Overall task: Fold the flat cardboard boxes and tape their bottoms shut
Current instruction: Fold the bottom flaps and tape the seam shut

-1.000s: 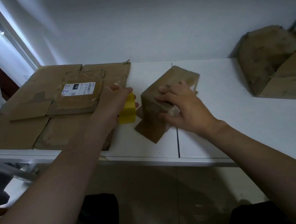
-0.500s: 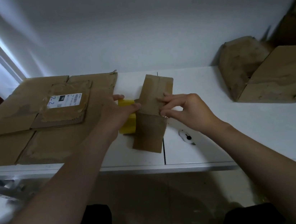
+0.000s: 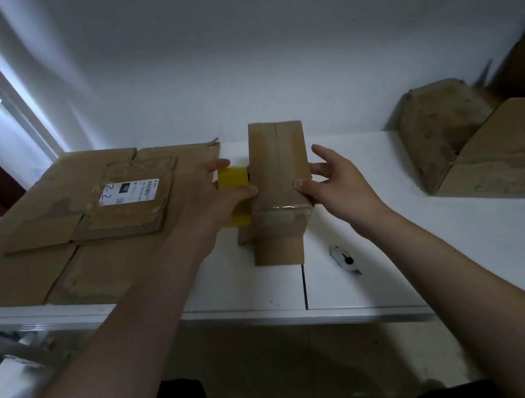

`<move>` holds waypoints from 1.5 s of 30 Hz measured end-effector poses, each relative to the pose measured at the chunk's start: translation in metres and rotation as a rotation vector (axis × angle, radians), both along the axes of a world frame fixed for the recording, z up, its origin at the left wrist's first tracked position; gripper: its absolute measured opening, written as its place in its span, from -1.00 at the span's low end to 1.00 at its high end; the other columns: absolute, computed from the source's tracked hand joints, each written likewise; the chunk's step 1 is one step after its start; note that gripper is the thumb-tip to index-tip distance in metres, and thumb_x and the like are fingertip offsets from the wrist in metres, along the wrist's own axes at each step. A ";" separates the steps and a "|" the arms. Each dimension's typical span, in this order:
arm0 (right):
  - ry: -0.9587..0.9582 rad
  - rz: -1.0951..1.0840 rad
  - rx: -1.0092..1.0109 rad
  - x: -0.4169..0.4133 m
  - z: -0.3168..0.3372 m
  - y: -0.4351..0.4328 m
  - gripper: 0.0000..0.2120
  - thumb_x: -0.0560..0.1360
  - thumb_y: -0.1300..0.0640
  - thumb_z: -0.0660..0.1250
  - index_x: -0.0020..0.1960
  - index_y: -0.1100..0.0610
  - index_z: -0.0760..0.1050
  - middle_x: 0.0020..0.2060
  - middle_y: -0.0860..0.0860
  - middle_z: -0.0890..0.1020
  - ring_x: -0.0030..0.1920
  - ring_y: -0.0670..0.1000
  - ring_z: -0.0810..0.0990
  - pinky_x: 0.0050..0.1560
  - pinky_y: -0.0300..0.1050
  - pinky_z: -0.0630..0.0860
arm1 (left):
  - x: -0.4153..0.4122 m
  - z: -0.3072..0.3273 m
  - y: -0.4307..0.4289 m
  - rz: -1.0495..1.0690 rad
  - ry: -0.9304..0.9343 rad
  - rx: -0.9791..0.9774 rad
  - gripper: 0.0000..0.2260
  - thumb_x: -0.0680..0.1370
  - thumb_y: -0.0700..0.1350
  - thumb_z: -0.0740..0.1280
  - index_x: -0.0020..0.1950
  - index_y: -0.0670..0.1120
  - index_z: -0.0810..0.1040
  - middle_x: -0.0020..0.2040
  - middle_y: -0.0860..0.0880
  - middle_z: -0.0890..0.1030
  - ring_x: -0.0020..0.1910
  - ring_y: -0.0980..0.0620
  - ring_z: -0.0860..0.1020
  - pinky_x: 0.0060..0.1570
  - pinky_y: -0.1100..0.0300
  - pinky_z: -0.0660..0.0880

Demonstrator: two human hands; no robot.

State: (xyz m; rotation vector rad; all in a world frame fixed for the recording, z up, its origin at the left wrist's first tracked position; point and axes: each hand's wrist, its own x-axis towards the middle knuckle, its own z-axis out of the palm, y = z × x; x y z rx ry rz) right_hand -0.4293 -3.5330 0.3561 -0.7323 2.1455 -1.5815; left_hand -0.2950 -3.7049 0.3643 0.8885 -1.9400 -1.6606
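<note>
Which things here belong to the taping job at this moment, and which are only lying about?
In use:
- box, steadied by the right hand
- yellow tape, held in the left hand

Lying about:
- flat cardboard, waiting
- folded boxes
- white tool

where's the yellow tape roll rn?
Head view, centre-left: the yellow tape roll is gripped in the left hand, against the left side of the small cardboard box, just right of the flat cardboard sheets on the white table.
</note>
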 end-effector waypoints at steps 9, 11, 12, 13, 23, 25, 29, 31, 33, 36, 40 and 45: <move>0.125 0.001 0.076 0.006 0.005 0.010 -0.20 0.48 0.14 0.49 0.59 -0.09 0.18 0.21 -0.06 0.55 0.12 0.01 0.65 0.24 0.03 0.54 | 0.006 -0.006 0.008 -0.056 -0.019 -0.040 -0.39 0.43 -0.19 0.56 0.34 0.16 0.36 0.26 0.03 0.48 0.15 0.03 0.50 0.02 0.07 0.52; 0.131 0.003 0.094 0.007 0.007 0.013 -0.24 0.48 0.12 0.48 0.57 -0.12 0.20 0.18 -0.05 0.55 0.10 -0.02 0.63 0.18 0.05 0.59 | 0.005 -0.007 0.009 -0.050 -0.028 -0.028 -0.41 0.44 -0.14 0.56 0.35 0.16 0.38 0.29 0.05 0.47 0.19 0.01 0.49 0.13 0.02 0.51; 0.125 0.010 0.102 0.008 0.007 0.013 -0.27 0.50 0.12 0.46 0.56 -0.13 0.21 0.16 -0.05 0.55 0.09 -0.03 0.63 0.13 0.04 0.62 | 0.004 -0.007 0.010 -0.045 -0.034 -0.026 -0.43 0.44 -0.11 0.56 0.35 0.15 0.40 0.28 0.05 0.48 0.20 0.01 0.48 0.14 0.01 0.50; 0.108 0.020 0.111 0.010 0.007 0.014 -0.31 0.51 0.12 0.44 0.54 -0.13 0.23 0.14 -0.05 0.56 0.06 -0.03 0.63 0.06 0.02 0.65 | 0.003 -0.008 0.011 -0.041 -0.041 -0.027 -0.45 0.45 -0.10 0.55 0.35 0.15 0.41 0.24 0.07 0.48 0.19 0.02 0.48 0.12 0.02 0.48; 0.011 0.118 0.298 0.015 0.010 0.016 -0.39 0.55 0.03 0.39 0.55 -0.10 0.26 0.00 -0.10 0.53 -0.08 -0.01 0.66 -0.01 0.00 0.68 | 0.009 -0.007 0.015 -0.056 -0.258 0.012 -0.44 0.41 0.06 0.58 0.35 0.09 0.46 0.25 -0.03 0.44 0.20 -0.10 0.49 0.07 0.03 0.50; 0.066 0.122 0.380 0.018 0.013 0.015 -0.41 0.52 -0.16 0.40 0.47 -0.11 0.29 0.06 -0.05 0.56 -0.05 0.02 0.66 -0.05 0.01 0.67 | 0.013 -0.007 0.014 -0.071 -0.276 0.048 -0.48 0.42 0.09 0.56 0.32 0.09 0.47 0.23 -0.03 0.47 0.16 -0.10 0.53 0.09 0.00 0.55; 0.320 0.113 0.673 0.030 0.013 -0.003 0.05 0.26 -0.63 0.24 0.50 0.04 0.19 0.35 0.11 0.39 0.29 0.18 0.48 0.21 0.13 0.51 | 0.021 -0.002 0.016 -0.143 -0.259 0.214 -0.59 0.49 0.00 0.51 0.30 0.03 0.50 0.20 -0.09 0.52 0.10 -0.10 0.57 0.02 0.01 0.60; 0.408 0.123 0.753 0.041 0.012 -0.014 0.17 0.24 -0.64 0.24 0.56 0.12 0.09 0.42 0.17 0.31 0.40 0.26 0.37 0.25 0.18 0.46 | 0.024 -0.001 0.013 -0.111 -0.266 0.161 -0.65 0.52 -0.05 0.48 0.29 0.04 0.52 0.20 -0.07 0.51 0.10 -0.11 0.56 0.03 0.01 0.61; 0.455 0.140 0.751 0.047 0.009 -0.024 0.12 0.31 -0.55 0.32 0.57 0.15 0.07 0.43 0.19 0.28 0.42 0.28 0.32 0.23 0.18 0.43 | 0.031 0.000 0.004 -0.054 -0.292 0.022 -0.67 0.56 -0.10 0.43 0.31 0.06 0.52 0.24 -0.05 0.47 0.13 -0.11 0.55 0.08 -0.02 0.60; 0.461 0.192 0.701 0.046 0.007 -0.033 -0.02 0.38 -0.41 0.38 0.57 0.11 0.12 0.41 0.18 0.28 0.39 0.25 0.32 0.24 0.14 0.42 | 0.043 0.003 -0.022 0.064 -0.283 -0.071 -0.65 0.55 -0.12 0.41 0.32 0.07 0.51 0.32 -0.08 0.43 0.20 -0.15 0.50 0.15 -0.11 0.57; 0.482 0.367 0.569 0.037 0.013 -0.037 -0.23 0.42 -0.23 0.44 0.52 -0.03 0.25 0.33 0.05 0.37 0.28 0.12 0.42 0.21 0.02 0.47 | 0.057 0.008 -0.053 0.261 -0.197 -0.123 -0.69 0.57 -0.14 0.38 0.31 0.02 0.53 0.31 -0.08 0.42 0.22 -0.16 0.48 0.18 -0.16 0.56; 0.540 0.561 0.578 0.018 0.021 -0.024 -0.33 0.42 -0.09 0.46 0.46 -0.22 0.28 0.23 -0.16 0.45 0.28 0.01 0.25 0.17 -0.02 0.40 | 0.054 0.005 -0.060 0.306 -0.178 -0.157 -0.63 0.57 -0.14 0.37 0.37 0.07 0.50 0.31 -0.06 0.39 0.27 -0.16 0.46 0.22 -0.13 0.53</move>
